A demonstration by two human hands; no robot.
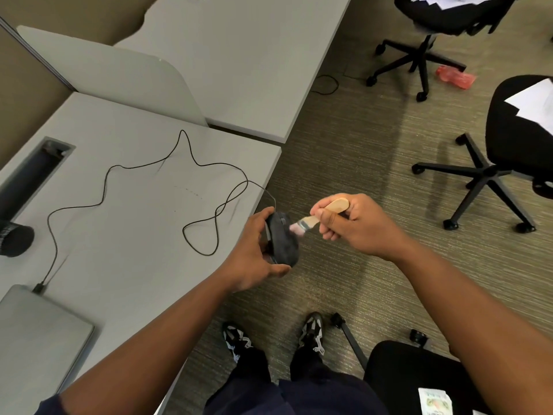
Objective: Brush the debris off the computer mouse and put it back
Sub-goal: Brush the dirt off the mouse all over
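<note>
My left hand grips a dark grey wired computer mouse, held in the air just past the desk's right edge, over the carpet. Its black cable trails back in loops across the grey desk to a laptop. My right hand holds a small wooden-handled brush. The brush's pale bristles touch the mouse's upper right side.
A closed grey laptop lies at the desk's near left corner. A cable slot and a black mesh cup are at the left. Black office chairs with papers stand on the carpet to the right, another behind me.
</note>
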